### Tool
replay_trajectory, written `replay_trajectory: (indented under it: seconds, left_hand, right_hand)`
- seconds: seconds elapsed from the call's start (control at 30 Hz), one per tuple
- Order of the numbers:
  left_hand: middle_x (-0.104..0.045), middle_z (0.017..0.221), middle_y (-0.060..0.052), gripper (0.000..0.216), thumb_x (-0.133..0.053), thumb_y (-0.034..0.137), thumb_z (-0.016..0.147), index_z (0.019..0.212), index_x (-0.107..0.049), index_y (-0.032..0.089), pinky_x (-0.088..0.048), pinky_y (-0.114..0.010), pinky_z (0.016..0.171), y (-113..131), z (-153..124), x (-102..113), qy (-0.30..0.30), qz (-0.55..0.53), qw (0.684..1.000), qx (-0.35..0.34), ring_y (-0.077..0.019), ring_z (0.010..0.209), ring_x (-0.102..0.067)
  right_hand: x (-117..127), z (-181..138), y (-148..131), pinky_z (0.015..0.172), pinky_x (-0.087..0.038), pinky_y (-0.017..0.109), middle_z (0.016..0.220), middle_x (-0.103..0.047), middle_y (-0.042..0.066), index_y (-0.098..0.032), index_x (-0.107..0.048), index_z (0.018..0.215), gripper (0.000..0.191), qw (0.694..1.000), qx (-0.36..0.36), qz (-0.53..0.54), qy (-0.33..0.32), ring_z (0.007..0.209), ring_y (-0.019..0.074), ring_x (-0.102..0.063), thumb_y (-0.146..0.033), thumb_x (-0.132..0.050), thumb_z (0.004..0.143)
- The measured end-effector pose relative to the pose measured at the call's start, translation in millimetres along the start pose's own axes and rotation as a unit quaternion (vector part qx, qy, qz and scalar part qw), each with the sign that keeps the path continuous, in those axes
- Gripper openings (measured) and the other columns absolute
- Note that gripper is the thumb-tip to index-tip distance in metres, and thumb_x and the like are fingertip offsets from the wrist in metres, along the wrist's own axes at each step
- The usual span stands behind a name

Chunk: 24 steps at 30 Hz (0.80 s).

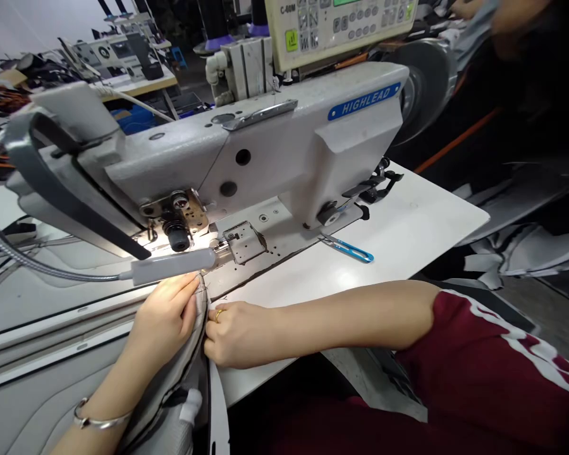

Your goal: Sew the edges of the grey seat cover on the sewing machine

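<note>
A large grey padded fabric piece (76,392) with dark-edged seams and white strips lies across the left of the sewing table. My left hand (168,309) presses on its edge just below the sewing machine's lamp (173,265), fingers together and reaching under the lamp. My right hand (232,333), a ring on one finger, is closed on the edge of the fabric with its dark trim. A white strip (218,411) hangs down below that hand. The sewing machine (265,145) stands right behind both hands; its needle area is partly hidden by the lamp.
Blue thread snips (346,248) lie on the white table (398,234), right of the machine bed. A control panel (341,31) sits above the machine. Fabric pieces (526,246) are piled at the right, near another person's arm (483,19). Another sewing machine (118,57) stands behind.
</note>
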<state>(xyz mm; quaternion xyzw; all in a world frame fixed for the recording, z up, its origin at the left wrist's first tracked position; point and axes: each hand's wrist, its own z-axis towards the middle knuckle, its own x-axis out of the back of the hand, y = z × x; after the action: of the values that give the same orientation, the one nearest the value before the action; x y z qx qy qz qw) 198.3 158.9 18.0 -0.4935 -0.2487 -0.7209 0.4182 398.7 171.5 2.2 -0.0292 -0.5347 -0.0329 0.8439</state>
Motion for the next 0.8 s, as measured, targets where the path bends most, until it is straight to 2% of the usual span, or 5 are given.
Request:
replay_trajectory:
  seconds: [0.23,0.4,0.57,0.67,0.8]
  left_hand:
    - [-0.070,0.106,-0.015,0.035,-0.040,0.015,0.094,0.115,-0.067,0.011,-0.055,-0.043,0.087,-2,8,-7,-0.010,0.026,0.998,0.052,-0.0294,0.099,-0.064]
    - [-0.068,0.084,-0.009,0.028,-0.043,0.015,0.092,0.101,-0.069,0.017,-0.053,-0.039,0.078,-10,13,-9,0.005,0.033,0.998,0.053,-0.0265,0.084,-0.064]
    - [-0.071,0.093,-0.012,0.029,-0.044,0.013,0.091,0.106,-0.068,0.014,-0.052,-0.042,0.081,-8,22,-11,0.016,0.014,0.999,0.039,-0.0269,0.087,-0.064]
    - [-0.072,0.102,-0.010,0.027,-0.046,0.016,0.094,0.110,-0.067,0.017,-0.050,-0.042,0.094,3,13,10,-0.008,0.003,0.999,0.054,-0.0243,0.099,-0.065]
    - [-0.067,0.126,-0.009,0.029,-0.054,0.033,0.096,0.121,-0.062,0.019,-0.039,-0.046,0.114,23,-37,73,-0.073,-0.030,0.988,0.131,-0.0236,0.123,-0.057]
  right_hand:
    - [-3,3,12,0.067,-0.049,0.034,0.071,-0.064,0.008,-0.016,-0.063,0.068,0.025,0.999,0.016,-0.026,0.034,0.067,0.0217,-0.061,-0.008,-0.049,0.088]
    - [-10,0,19,0.072,-0.048,0.033,0.075,-0.062,0.007,-0.015,-0.062,0.072,0.021,0.996,0.008,-0.029,0.086,0.073,0.0209,-0.057,-0.010,-0.051,0.089]
    - [-15,1,23,0.080,-0.050,0.033,0.079,-0.062,0.008,-0.013,-0.061,0.076,0.020,0.993,0.004,-0.009,0.120,0.081,0.0208,-0.056,-0.009,-0.049,0.091]
    - [-17,1,15,0.084,-0.052,0.033,0.080,-0.063,0.010,-0.014,-0.061,0.077,0.024,0.985,0.019,0.030,0.170,0.083,0.0208,-0.056,-0.006,-0.042,0.091]
    - [-20,-8,-1,0.081,-0.053,0.033,0.078,-0.063,0.009,-0.016,-0.063,0.080,0.023,0.980,0.077,0.105,0.152,0.082,0.0211,-0.058,-0.003,-0.045,0.083]
